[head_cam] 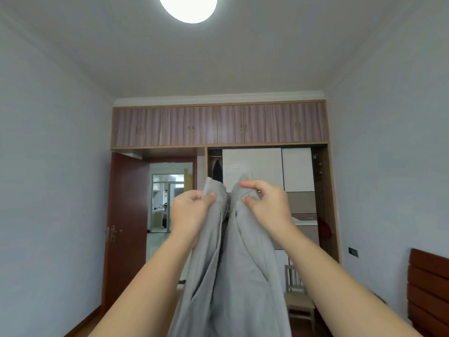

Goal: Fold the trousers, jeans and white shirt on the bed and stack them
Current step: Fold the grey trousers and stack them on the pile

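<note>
Bedroom in a lived-in home. Built-in wardrobe [267, 190] filling the far wall at 12 o'clock, with pale sliding panels. Dark garment [217, 170] hanging in its open left bay, wood-grain top cupboards [218, 125] above. Slatted wooden headboard [428, 288] at 2 o'clock against the right wall. Small wooden chair [297, 297] at 1 o'clock. Red-brown door [126, 215] open at 11 o'clock, further rooms visible through the doorway [170, 198]. Round ceiling lamp [188, 6] lit overhead.

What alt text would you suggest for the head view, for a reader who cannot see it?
The left hand and right hand each grip an upper end of grey trousers held up in the air, the fabric hanging between the forearms. Behind stand a wardrobe and an open door.
</note>
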The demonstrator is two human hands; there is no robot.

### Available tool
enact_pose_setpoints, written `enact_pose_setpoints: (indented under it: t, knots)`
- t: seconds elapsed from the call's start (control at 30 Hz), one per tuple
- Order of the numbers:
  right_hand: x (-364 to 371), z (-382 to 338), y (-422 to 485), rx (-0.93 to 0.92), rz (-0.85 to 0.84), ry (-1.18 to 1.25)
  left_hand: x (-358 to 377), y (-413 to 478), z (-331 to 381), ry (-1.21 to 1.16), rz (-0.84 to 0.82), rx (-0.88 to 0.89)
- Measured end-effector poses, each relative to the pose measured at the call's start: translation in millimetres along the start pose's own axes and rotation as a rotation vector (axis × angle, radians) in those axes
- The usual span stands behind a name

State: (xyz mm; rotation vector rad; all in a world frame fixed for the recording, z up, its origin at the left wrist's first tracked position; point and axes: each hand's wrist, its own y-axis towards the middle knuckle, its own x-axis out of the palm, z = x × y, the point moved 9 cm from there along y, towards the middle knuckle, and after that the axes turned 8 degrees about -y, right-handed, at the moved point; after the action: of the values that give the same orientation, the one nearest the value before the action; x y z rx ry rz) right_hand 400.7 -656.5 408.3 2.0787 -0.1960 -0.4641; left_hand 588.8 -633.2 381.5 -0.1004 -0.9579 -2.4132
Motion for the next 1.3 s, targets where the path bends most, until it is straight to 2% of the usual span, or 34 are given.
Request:
enact_pose_setpoints:
  t: [0.07, 0.27, 0.4, 0.6, 0.87, 1.03, 1.17, 1.3]
  knots:
    - [6.5, -13.8, -6.1, -0.056, -0.004, 0.055, 3.1, -12.2, 6.2, -0.057, 0.012, 0.002]
    - [-6.1, -22.8, -20.2, -0.048, 0.043, 0.218, 9.1, -33.3, 29.9, -0.123, 0.038, 0.081]
    - [-21.5, -33.8, -28.1, -0.106, 0.037, 0.324, 20.3, -40.6, 36.7, -0.165, 0.009, 0.044]
    - [-29.7, -41.3, -35.2, -0.154, -0.021, 0.291, 25.0, -47.6, 46.3, -0.198, -0.001, 0.044]
    - [-48.1, -39.3, -36.2, -0.179, 0.075, 0.3, 41.0, -65.0, 61.8, -0.166, -0.13, 0.128]
    - [-38.5, -50.4, -43.2, -0.231, -0.081, 0.33, 46.9, -72.3, 65.1, -0.141, -0.246, 0.152]
    - [-20.8, -36.3, -48.8, -0.093, -0.245, 0.554, 45.9, -71.9, 61.9, -0.129, -0.292, 0.091]
    - [-17.5, -36.4, -52.5, -0.116, -0.259, 0.518, 43.8, -68.6, 55.7, -0.123, -0.272, 0.047]
